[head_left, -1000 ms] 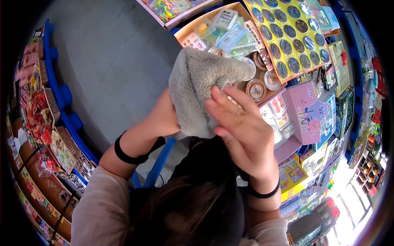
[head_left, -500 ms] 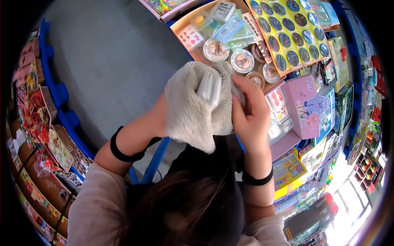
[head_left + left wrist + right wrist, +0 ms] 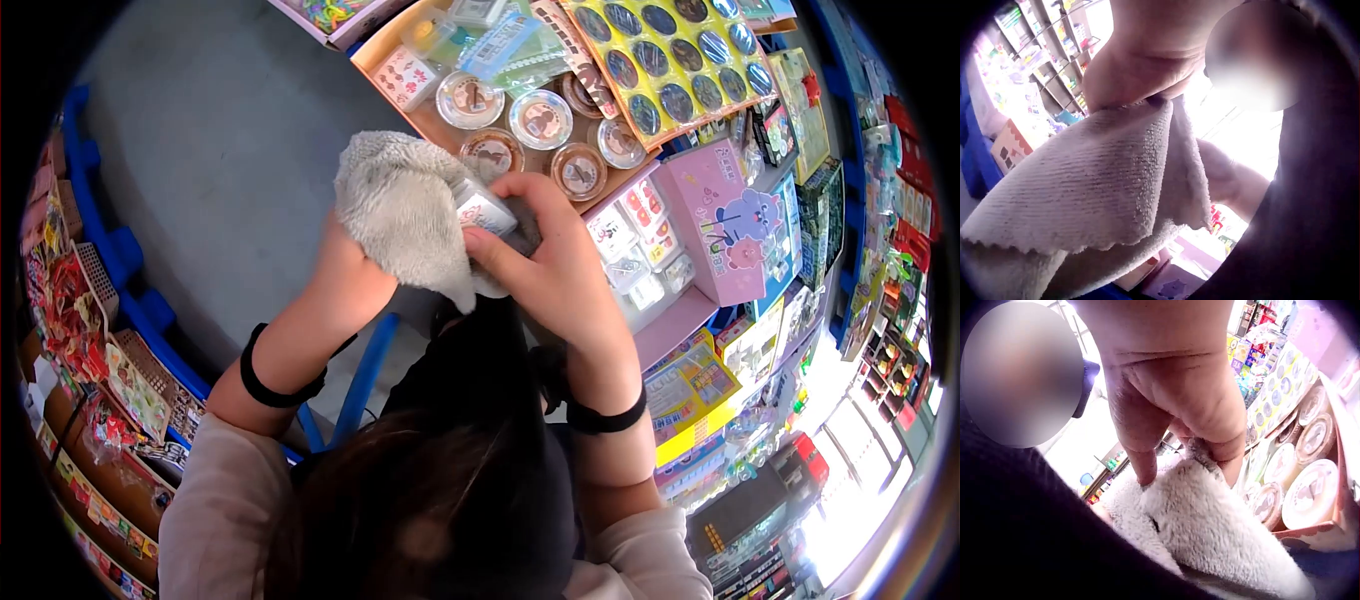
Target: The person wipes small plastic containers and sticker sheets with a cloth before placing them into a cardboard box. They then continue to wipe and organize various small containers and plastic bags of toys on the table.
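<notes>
A fluffy grey cloth (image 3: 400, 205) wraps partly round a small clear case (image 3: 484, 214) with a printed face, in the head view. My left hand (image 3: 352, 270) holds the cloth from beneath, its fingers hidden under the fabric. The right hand (image 3: 545, 250) pinches the case and cloth from the other side, thumb on the case's near edge. In the left wrist view the cloth (image 3: 1097, 181) hangs down from the left hand (image 3: 1147, 69). The right wrist view has the right hand's fingers (image 3: 1145, 467) pressed into the cloth (image 3: 1210, 519); the case cannot be made out there.
Beyond the hands stands an open box (image 3: 425, 118) with round clear tubs (image 3: 541, 120) and packets. Right of it are a yellow sheet of round discs (image 3: 650, 58) and a pink box (image 3: 712, 225) with small cases. A blue-edged shelf (image 3: 122, 255) runs along the left.
The cloth was folded over, then opened to show the clear case, whose printed face is now visible. The right hand went from lying on the cloth to pinching the case. Both hands shifted left in view.
</notes>
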{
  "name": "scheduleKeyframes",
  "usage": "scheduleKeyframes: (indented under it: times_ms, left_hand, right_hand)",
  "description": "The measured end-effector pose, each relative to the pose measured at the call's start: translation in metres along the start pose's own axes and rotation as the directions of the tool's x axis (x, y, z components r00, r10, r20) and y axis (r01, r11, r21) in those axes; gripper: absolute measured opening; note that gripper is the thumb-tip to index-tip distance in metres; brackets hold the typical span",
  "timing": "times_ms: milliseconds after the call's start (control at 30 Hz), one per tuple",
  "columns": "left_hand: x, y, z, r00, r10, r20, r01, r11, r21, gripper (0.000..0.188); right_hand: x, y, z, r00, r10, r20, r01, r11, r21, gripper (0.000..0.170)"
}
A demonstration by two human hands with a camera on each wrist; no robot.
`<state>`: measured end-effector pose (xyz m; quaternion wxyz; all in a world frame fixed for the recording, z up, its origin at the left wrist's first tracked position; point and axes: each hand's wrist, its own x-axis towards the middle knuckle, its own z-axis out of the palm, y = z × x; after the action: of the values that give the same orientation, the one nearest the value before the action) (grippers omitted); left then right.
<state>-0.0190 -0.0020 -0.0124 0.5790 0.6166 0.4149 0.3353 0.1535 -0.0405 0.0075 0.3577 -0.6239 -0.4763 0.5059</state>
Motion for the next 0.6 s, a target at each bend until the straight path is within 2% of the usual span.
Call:
scheduleKeyframes:
  times_ms: [33, 67, 133, 200, 233, 267, 333, 367, 400, 433, 467, 500, 533, 567, 600]
  left_hand:
    - [-0.003, 0.005, 0.002, 0.996, -0.085, 0.012, 0.086, 0.982, -0.169, 0.037]
    - [-0.003, 0.008, 0.002, 0.996, -0.087, 0.018, 0.089, 0.981, -0.174, 0.037]
    - [-0.002, 0.013, 0.0, 0.991, 0.062, 0.12, -0.078, 0.988, 0.13, 0.04]
    - [0.001, 0.019, 0.0, 0.988, 0.099, 0.116, -0.112, 0.987, 0.116, 0.042]
    - [0.0, 0.015, -0.007, 0.982, 0.133, 0.133, -0.155, 0.973, 0.169, 0.044]
    - [-0.003, 0.011, -0.014, 0.975, 0.164, 0.151, -0.195, 0.955, 0.221, 0.046]
    - [-0.007, 0.005, -0.019, 0.966, 0.193, 0.173, -0.235, 0.934, 0.27, 0.048]
    - [-0.009, 0.002, -0.02, 0.979, 0.171, 0.112, -0.184, 0.976, 0.118, 0.047]
    - [-0.01, 0.001, -0.02, 0.989, 0.138, 0.055, -0.136, 0.99, -0.04, 0.046]
    - [-0.009, 0.007, -0.011, 0.998, -0.053, 0.021, 0.055, 0.788, -0.613, 0.044]
    - [-0.008, 0.005, -0.012, 0.998, -0.055, 0.021, 0.056, 0.787, -0.614, 0.044]
    - [-0.005, 0.002, -0.014, 0.992, 0.129, 0.011, -0.124, 0.968, -0.218, 0.041]
    - [-0.002, -0.003, -0.018, 0.952, 0.295, 0.077, -0.305, 0.927, 0.216, 0.039]
    - [-0.002, -0.006, -0.021, 0.892, 0.403, 0.206, -0.442, 0.677, 0.589, 0.036]
    - [-0.005, -0.006, -0.026, 0.905, 0.39, 0.17, -0.418, 0.74, 0.526, 0.036]
  right_hand:
    - [0.001, 0.001, 0.0, 1.0, 0.006, -0.005, -0.006, 1.0, -0.003, 0.031]
    - [0.002, 0.003, 0.0, 1.0, -0.026, -0.005, 0.026, 0.999, 0.025, 0.03]
    - [0.002, 0.003, 0.0, 0.999, -0.053, -0.013, 0.054, 0.997, 0.051, 0.03]
    - [0.003, -0.002, 0.002, 0.999, 0.044, 0.012, -0.045, 0.989, 0.138, 0.031]
    - [0.0, -0.005, 0.005, 0.997, 0.074, 0.004, -0.074, 0.991, 0.112, 0.032]
    - [-0.003, -0.003, 0.014, 0.992, 0.126, -0.006, -0.122, 0.97, 0.212, 0.032]
    - [-0.005, -0.001, 0.016, 0.965, 0.242, 0.1, -0.262, 0.889, 0.374, 0.032]
    - [-0.006, 0.0, 0.016, 0.965, 0.244, 0.099, -0.264, 0.889, 0.374, 0.032]
    - [-0.007, 0.003, 0.016, 0.964, 0.231, 0.133, -0.266, 0.826, 0.496, 0.031]
    - [-0.009, 0.006, 0.016, 0.963, 0.213, 0.165, -0.269, 0.747, 0.608, 0.031]
    - [-0.013, 0.012, 0.01, 0.962, 0.215, 0.165, -0.271, 0.747, 0.607, 0.031]
    - [-0.018, 0.02, -0.004, 0.999, 0.039, -0.015, -0.032, 0.936, 0.35, 0.03]
    - [-0.023, 0.025, -0.018, 0.974, -0.187, -0.127, 0.191, 0.981, 0.021, 0.03]
    - [-0.031, 0.023, -0.032, 0.972, -0.005, -0.234, 0.066, 0.965, 0.252, 0.028]
    - [-0.042, 0.018, -0.047, 0.936, 0.197, -0.292, -0.036, 0.878, 0.478, 0.026]
